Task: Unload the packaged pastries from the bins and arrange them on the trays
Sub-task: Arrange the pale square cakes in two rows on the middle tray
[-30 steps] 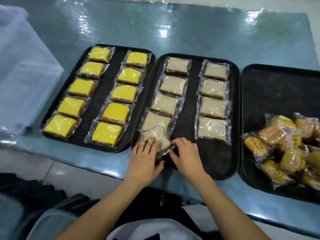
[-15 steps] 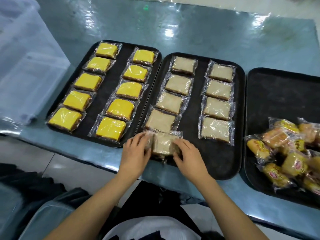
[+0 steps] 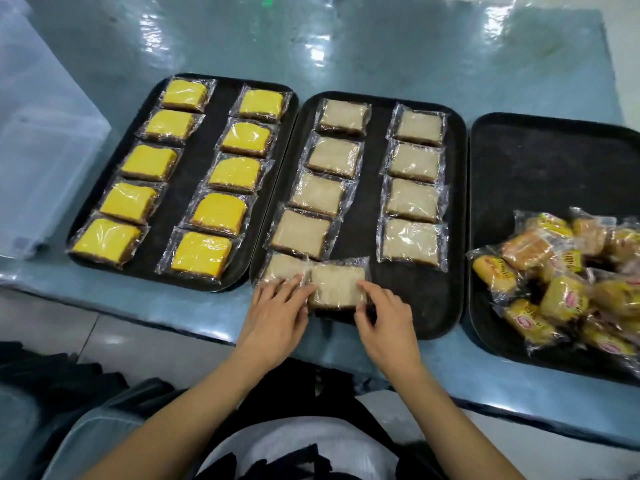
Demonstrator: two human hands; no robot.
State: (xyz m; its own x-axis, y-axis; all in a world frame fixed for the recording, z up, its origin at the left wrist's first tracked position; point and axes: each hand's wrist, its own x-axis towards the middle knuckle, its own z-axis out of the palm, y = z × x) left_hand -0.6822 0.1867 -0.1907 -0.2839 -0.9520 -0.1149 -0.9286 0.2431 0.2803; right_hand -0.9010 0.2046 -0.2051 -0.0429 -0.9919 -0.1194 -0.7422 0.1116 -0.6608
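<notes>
- middle tray: beige wrapped pastries in two columns, right column has four, left column has four plus one more at the near end
- left hand lies flat, fingers spread, pressing on that near-left beige pastry; nothing pinched, palm down
- right hand grips a loose beige pastry by its right and near edges, thumb tucked under the near side; pack sits crooked just beside the left-hand one, wrappers touching
- judgement: this pack likely goes to the empty near-right spot on the same tray
- handling (guess from looks): light, soft cake in thin clear film, film slick and crinkly, squashes easily, so hold by the long sides or the crimped film ends, not a squeeze on top
- left tray: ten yellow pastries, two neat columns, looks done
- right tray: heap of orange-yellow branded packs, unsorted
- clear plastic bin far left on the table, contents cannot tell
</notes>
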